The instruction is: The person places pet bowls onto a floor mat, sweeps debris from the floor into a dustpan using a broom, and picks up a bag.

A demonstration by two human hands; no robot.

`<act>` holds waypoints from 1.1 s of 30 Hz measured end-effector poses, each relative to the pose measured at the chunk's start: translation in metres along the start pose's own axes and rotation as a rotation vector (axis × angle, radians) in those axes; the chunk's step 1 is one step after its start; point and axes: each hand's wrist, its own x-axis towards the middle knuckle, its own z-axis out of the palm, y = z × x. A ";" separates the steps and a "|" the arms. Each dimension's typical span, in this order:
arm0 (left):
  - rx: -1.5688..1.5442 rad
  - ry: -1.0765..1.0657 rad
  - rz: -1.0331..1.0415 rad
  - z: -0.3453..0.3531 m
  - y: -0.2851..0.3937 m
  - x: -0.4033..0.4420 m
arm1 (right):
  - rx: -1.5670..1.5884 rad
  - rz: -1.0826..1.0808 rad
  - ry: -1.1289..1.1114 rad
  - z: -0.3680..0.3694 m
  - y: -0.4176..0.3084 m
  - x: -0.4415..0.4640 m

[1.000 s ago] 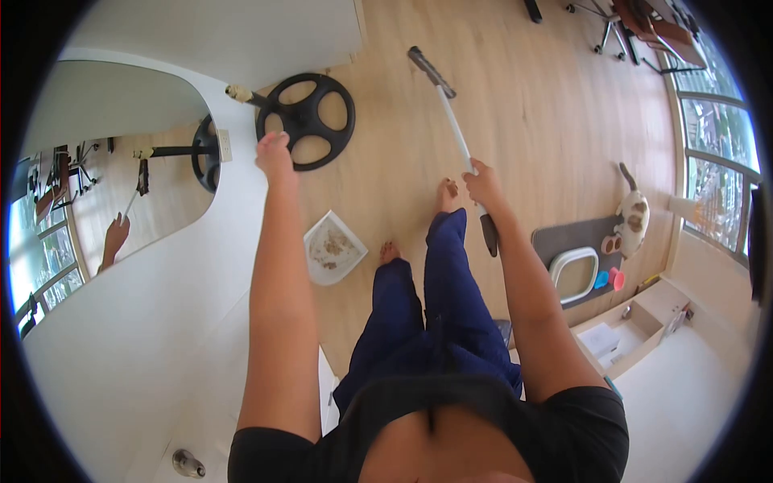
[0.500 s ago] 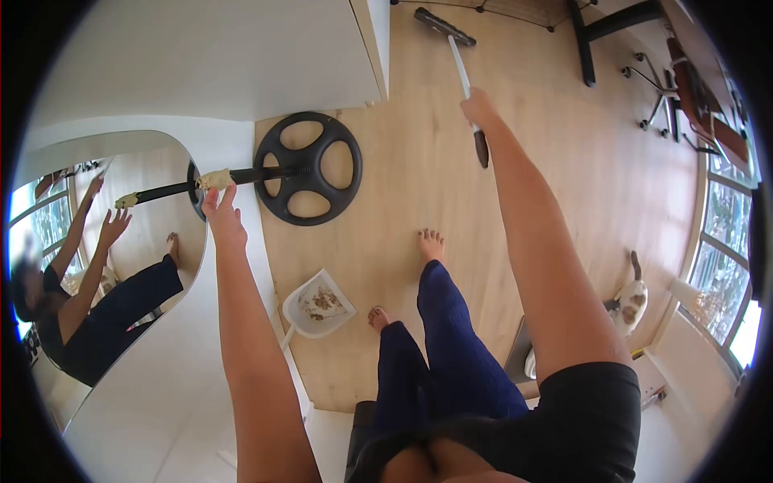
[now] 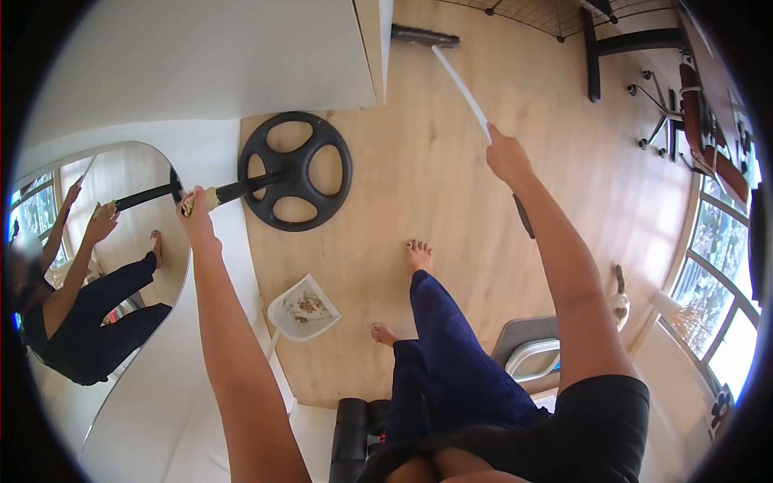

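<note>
At the left, my left hand is closed around the top of a black upright pole, where a tan, frayed wrapping shows. The black stand at the pole's foot has a round base with several cutouts and rests on the floor. My right hand grips the white handle of a broom; the handle's dark end shows beyond my wrist. The broom's dark, wide head is on the floor by the white cabinet's corner. A white dustpan holding brown debris lies on the floor below the stand.
A mirror on the left reflects me. My bare feet stand mid-floor. A cat is at the right by the windows. A grey mat lies near my right leg. Chair legs and a wire rack are at the upper right.
My left hand has closed around the pole's top, where its fingers only touched before. My right hand has come nearer and rightward; the broom head has shifted left toward the cabinet.
</note>
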 end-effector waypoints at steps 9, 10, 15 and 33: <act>0.110 -0.008 0.030 0.009 0.015 -0.012 | -0.008 0.060 0.048 -0.029 -0.057 0.149; 0.113 -0.021 0.053 0.008 0.011 -0.011 | 0.007 0.147 0.032 -0.025 -0.057 0.152; 0.114 -0.050 0.039 0.005 0.013 -0.007 | -0.001 0.149 0.038 -0.038 -0.012 0.110; -0.141 -0.006 0.127 0.037 0.008 -0.067 | 0.078 0.115 -0.073 -0.021 0.035 0.081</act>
